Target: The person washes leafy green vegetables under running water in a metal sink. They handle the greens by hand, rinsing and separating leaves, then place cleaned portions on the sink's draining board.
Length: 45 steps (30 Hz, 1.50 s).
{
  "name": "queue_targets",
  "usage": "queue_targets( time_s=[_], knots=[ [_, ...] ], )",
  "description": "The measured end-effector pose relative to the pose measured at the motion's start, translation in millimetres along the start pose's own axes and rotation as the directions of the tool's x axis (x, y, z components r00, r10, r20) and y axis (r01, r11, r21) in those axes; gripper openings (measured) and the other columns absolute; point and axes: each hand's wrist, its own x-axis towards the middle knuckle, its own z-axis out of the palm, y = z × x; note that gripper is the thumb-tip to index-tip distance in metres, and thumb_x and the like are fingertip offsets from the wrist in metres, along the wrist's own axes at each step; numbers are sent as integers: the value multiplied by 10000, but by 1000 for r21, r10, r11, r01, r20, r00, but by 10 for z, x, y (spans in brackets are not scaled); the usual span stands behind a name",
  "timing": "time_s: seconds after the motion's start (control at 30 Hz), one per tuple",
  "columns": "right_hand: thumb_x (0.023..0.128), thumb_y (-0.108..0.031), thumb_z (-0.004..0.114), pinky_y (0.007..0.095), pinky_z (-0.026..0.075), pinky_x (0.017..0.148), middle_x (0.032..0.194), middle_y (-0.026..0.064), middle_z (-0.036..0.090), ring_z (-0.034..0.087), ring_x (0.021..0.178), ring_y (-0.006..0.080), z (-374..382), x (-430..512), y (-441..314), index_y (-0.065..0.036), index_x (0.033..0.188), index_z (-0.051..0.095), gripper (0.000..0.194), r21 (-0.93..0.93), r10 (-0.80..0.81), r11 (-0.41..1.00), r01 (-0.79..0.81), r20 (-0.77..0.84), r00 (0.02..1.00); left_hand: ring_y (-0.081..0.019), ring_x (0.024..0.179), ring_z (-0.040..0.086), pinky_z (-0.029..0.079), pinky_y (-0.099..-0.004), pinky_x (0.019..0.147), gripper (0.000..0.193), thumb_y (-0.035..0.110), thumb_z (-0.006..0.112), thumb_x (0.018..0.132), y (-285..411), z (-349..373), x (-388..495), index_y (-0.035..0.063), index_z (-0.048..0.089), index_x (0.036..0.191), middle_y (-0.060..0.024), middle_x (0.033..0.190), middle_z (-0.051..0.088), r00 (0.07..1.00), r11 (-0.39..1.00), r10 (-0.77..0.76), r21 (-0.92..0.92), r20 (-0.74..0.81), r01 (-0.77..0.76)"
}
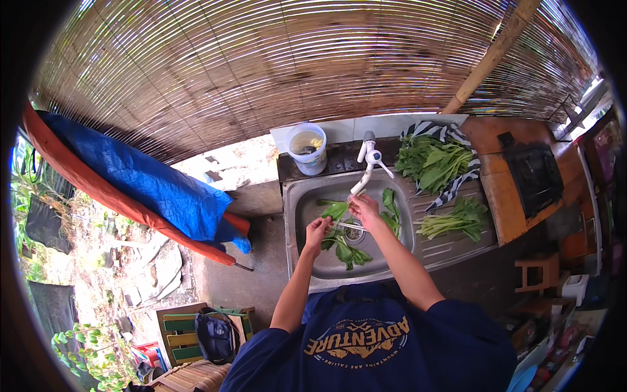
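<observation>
My left hand [319,230] and my right hand [364,210] hold a leafy green stalk [337,209] between them, above the stainless steel sink [313,267]. The stem end rises from my right hand under the white faucet [368,171], and the leaf is by my left fingers. Loose leafy greens [349,252] lie in the basin below my left hand, with more greens [390,210] on its right side. On the ridged drainboard lies a bunch of greens [455,219]. Behind it, a larger pile of greens [433,161] rests on a black-and-white striped cloth [472,169].
A translucent plastic bucket [311,159] of water with something yellow and dark inside stands on the ledge behind the basin. A black object [534,171] lies on the orange counter at right. Blue tarpaulin [147,171] and a long orange-red cover [122,201] are at left.
</observation>
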Motion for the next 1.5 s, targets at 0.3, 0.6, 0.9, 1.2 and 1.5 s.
queue_targets(
  time_s=[0.3, 0.6, 0.9, 1.2, 1.5],
  knots=[
    [895, -201, 666, 278, 513, 624, 866, 61, 660, 656, 746, 175, 55, -66, 3, -91, 968, 585, 155, 31, 2, 1000, -1, -51, 999, -42, 760, 558, 375, -184, 613, 251, 254, 679, 885, 190, 17, -128, 78, 646, 1061, 42, 880, 648, 992, 998, 50, -32, -113, -54],
    [908, -251, 651, 243, 485, 590, 819, 48, 667, 687, 723, 170, 29, -130, -81, -68, 1016, 615, 216, -205, -84, 974, 94, 58, 995, -211, 1009, 572, 443, -344, 863, 286, 311, 632, 896, -91, 15, 220, 111, 645, 1099, -71, 1074, 641, 946, 888, 240, 444, -219, -123],
    [871, -214, 690, 249, 463, 632, 829, 35, 677, 595, 697, 85, 136, -163, 50, 1, 979, 672, 242, -278, -270, 925, 260, 1, 963, -134, 643, 591, 476, -289, 619, 193, 174, 601, 913, 325, 560, 191, 45, 621, 1056, -89, 735, 633, 907, 833, 398, 361, 134, -419],
    [894, -208, 633, 240, 405, 644, 950, -17, 652, 560, 741, 70, 5, -417, -425, -73, 1103, 637, 249, -250, -555, 826, 505, -209, 805, -118, 587, 492, 413, -300, 557, 201, 206, 553, 943, 332, 733, 269, 31, 573, 1041, -49, 663, 553, 915, 711, 353, 580, 193, -397],
    [923, -143, 589, 260, 490, 769, 1096, 73, 633, 638, 939, 137, -85, -1154, -1317, 26, 1264, 540, 384, -564, -673, 564, 604, 110, 731, -93, 646, 479, 405, -265, 587, 308, 257, 571, 939, 326, 801, 398, -24, 601, 1062, -11, 722, 564, 923, 805, 364, 457, 122, -378]
  ],
)
